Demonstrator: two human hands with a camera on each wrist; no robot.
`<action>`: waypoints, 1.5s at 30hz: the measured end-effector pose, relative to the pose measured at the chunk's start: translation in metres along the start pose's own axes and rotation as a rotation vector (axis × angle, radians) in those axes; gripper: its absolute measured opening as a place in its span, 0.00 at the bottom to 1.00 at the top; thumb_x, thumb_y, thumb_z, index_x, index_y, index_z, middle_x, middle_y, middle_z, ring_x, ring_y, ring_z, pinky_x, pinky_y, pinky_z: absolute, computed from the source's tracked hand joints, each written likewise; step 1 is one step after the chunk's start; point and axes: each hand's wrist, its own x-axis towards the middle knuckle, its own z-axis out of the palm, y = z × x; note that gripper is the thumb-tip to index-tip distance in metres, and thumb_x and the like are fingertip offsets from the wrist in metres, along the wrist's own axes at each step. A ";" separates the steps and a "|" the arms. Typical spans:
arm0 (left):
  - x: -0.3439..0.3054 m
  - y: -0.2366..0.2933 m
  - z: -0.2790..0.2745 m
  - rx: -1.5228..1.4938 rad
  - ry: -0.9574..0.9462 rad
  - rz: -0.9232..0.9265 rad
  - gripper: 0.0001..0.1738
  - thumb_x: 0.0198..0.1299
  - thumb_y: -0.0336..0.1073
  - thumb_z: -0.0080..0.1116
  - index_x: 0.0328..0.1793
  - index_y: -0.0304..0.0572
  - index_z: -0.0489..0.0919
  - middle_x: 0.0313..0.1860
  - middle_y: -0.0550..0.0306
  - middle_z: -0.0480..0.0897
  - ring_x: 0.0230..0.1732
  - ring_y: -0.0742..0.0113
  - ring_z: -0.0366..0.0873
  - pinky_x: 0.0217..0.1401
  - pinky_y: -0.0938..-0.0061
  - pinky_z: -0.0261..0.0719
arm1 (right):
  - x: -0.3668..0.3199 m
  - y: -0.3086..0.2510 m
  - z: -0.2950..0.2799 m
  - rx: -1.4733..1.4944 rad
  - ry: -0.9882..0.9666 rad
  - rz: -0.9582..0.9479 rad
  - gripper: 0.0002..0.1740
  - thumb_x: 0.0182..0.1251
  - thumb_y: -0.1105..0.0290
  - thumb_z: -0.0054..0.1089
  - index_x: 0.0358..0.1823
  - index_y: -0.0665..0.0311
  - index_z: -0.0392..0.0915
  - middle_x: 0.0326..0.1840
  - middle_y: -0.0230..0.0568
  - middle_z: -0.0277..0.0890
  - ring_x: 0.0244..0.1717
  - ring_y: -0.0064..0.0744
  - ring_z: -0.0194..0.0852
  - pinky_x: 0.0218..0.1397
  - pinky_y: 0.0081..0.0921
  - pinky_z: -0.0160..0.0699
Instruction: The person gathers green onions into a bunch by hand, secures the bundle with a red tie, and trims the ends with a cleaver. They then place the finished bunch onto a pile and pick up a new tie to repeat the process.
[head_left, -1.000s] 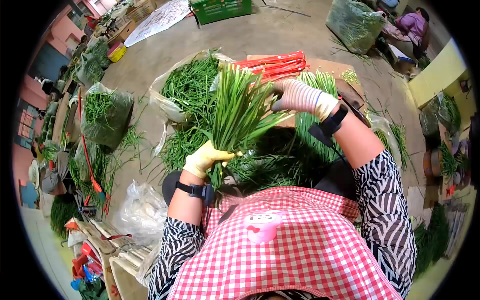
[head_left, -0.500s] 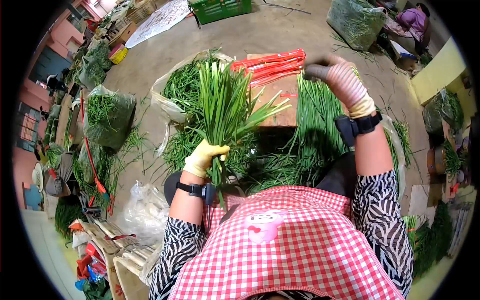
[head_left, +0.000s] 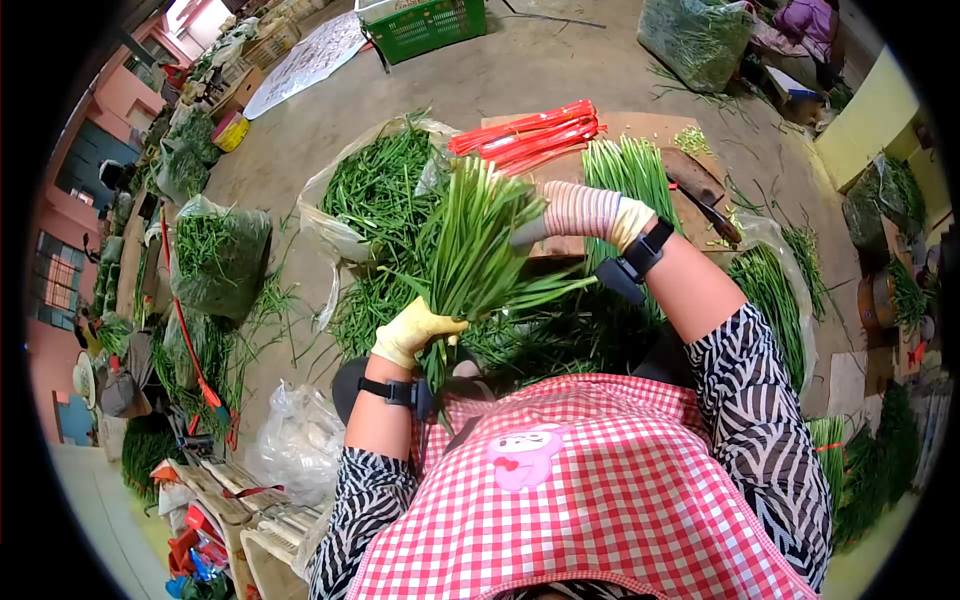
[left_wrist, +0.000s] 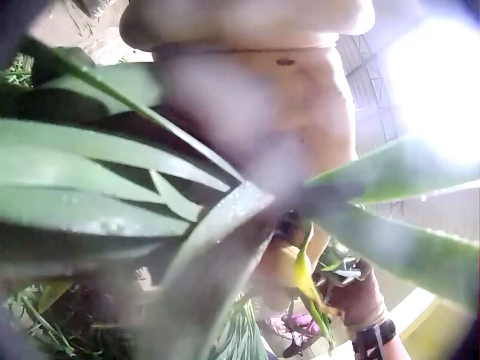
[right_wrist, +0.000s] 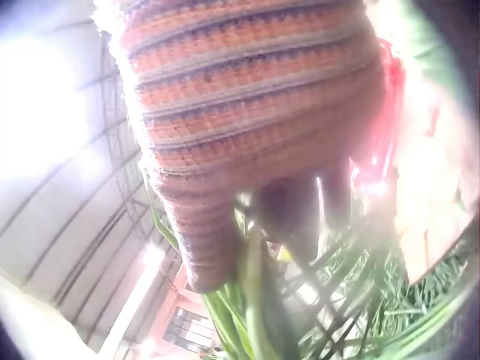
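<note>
My left hand [head_left: 415,332], in a yellow glove, grips a bunch of garlic chives [head_left: 465,235] near its leafy lower end, the pale stem ends pointing up and away. In a striped knit glove, my right hand [head_left: 585,212] is at the bunch's upper right side. The right wrist view shows stems [right_wrist: 255,300] between its thumb and fingers, whose tips are partly hidden. Broad green blades [left_wrist: 90,172] fill much of the left wrist view. Just right of the right hand, a neat row of chives [head_left: 630,170] lies across a wooden board [head_left: 655,125].
Red ties [head_left: 525,138] lie on the board's far left, and a knife [head_left: 720,222] on its right. An open plastic bag of loose chives [head_left: 380,190] stands at left; another bag [head_left: 770,290] lies right. Clear plastic [head_left: 300,430] and slatted crates [head_left: 265,535] are near my left elbow.
My right hand swung from the bunch out to the right over the chives on the board, then came back to the bunch. The left hand keeps its grip, the bunch tilting slightly right.
</note>
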 end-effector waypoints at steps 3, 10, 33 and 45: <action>0.001 -0.004 -0.004 -0.048 0.015 0.002 0.13 0.60 0.27 0.72 0.50 0.35 0.85 0.32 0.61 0.85 0.28 0.72 0.81 0.34 0.76 0.78 | 0.009 0.021 0.008 -0.146 -0.030 -0.081 0.23 0.66 0.61 0.73 0.59 0.64 0.84 0.53 0.41 0.90 0.50 0.27 0.83 0.58 0.32 0.82; 0.005 -0.009 -0.001 -0.101 0.156 0.073 0.07 0.60 0.31 0.71 0.42 0.36 0.88 0.29 0.63 0.85 0.29 0.72 0.80 0.36 0.74 0.77 | -0.027 0.001 0.008 0.323 0.170 0.200 0.17 0.69 0.64 0.68 0.51 0.68 0.84 0.43 0.39 0.88 0.40 0.25 0.84 0.48 0.27 0.85; 0.009 -0.003 0.000 -0.039 0.099 0.057 0.10 0.59 0.28 0.73 0.46 0.38 0.85 0.31 0.63 0.84 0.28 0.72 0.79 0.33 0.76 0.76 | -0.023 -0.036 0.009 -0.908 0.352 -0.390 0.20 0.58 0.59 0.76 0.51 0.57 0.89 0.44 0.49 0.88 0.53 0.47 0.86 0.84 0.51 0.58; -0.001 0.010 0.001 -0.124 0.015 0.050 0.07 0.61 0.33 0.69 0.40 0.38 0.83 0.23 0.61 0.80 0.24 0.72 0.76 0.32 0.75 0.72 | -0.044 -0.025 -0.031 0.079 0.651 -0.029 0.14 0.75 0.66 0.65 0.56 0.62 0.88 0.40 0.33 0.89 0.39 0.20 0.85 0.41 0.24 0.83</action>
